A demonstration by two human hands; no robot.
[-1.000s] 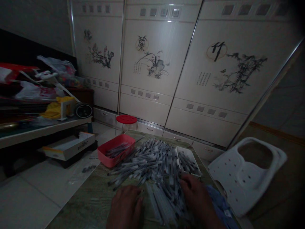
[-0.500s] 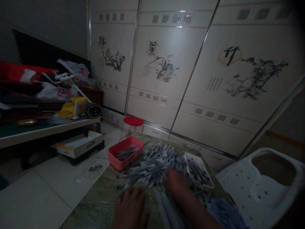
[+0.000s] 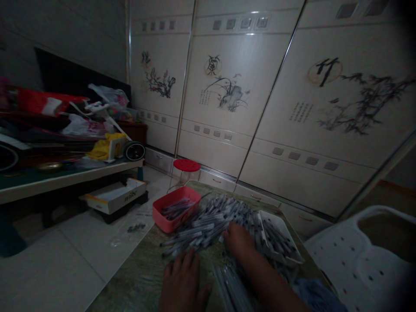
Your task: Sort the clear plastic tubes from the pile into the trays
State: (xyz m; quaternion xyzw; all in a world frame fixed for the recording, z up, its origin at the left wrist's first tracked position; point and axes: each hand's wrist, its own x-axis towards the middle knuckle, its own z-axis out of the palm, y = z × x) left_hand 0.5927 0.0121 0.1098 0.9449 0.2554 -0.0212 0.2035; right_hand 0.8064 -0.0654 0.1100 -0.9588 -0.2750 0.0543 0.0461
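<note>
A heap of clear pens with dark ends (image 3: 208,225) covers the middle of the table. My right hand (image 3: 238,239) is at the heap's near edge, its fingers curled down among the pens; what they grip is hidden. My left hand (image 3: 182,277) lies palm down on the table, fingers stretched out and thumb apart, its fingertips just short of the nearest pens. Below my right forearm lies a bundle of clear tubes or pens (image 3: 229,286). A red bin (image 3: 165,223) at the heap's left and a white tray (image 3: 264,232) at its right both hold pens.
A blue cloth (image 3: 316,294) lies at the table's right corner, beside a white plastic chair (image 3: 351,247). Behind the table stand a red stool (image 3: 186,165) and a sliding-door wardrobe (image 3: 224,147). At left, a low bench (image 3: 107,168) bears bags and a wheeled toy.
The view has turned slightly left, so things sit further right. My right hand remains at the pens with its fingers curled; my left hand stays flat on the table.
</note>
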